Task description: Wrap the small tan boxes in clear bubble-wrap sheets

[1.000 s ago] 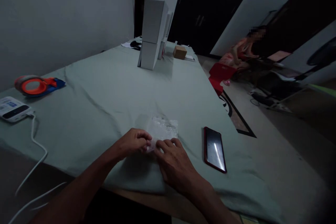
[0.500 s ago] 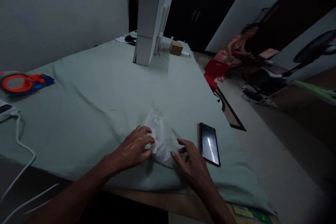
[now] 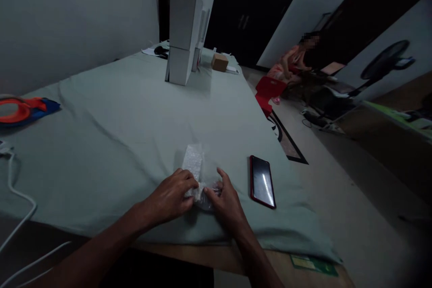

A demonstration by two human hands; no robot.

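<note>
A clear plastic wrap with a bubbly surface, looking like bubble wrap (image 3: 192,158), lies on the green cloth near the table's front edge. My left hand (image 3: 173,192) presses its left side, fingers curled and closed on it. On the other side, my right hand (image 3: 225,203) has its thumb and fingers closed round a loose, see-through part of the same wrap. Whether anything is inside the wrap cannot be made out. To the right of my right hand lies a phone (image 3: 262,182) with a dark red case, screen up.
Tall white boxes (image 3: 182,36) stand stacked further back, with a small brown box (image 3: 219,61) beside them. An orange and blue object (image 3: 30,110) and a white cable (image 3: 20,184) lie at left. A person (image 3: 290,63) sits beyond the table near a fan (image 3: 384,60).
My right hand has moved left and closed on the wrap. The wrap now shows a flatter, folded strip pointing away from me. The view has shifted slightly to the right.
</note>
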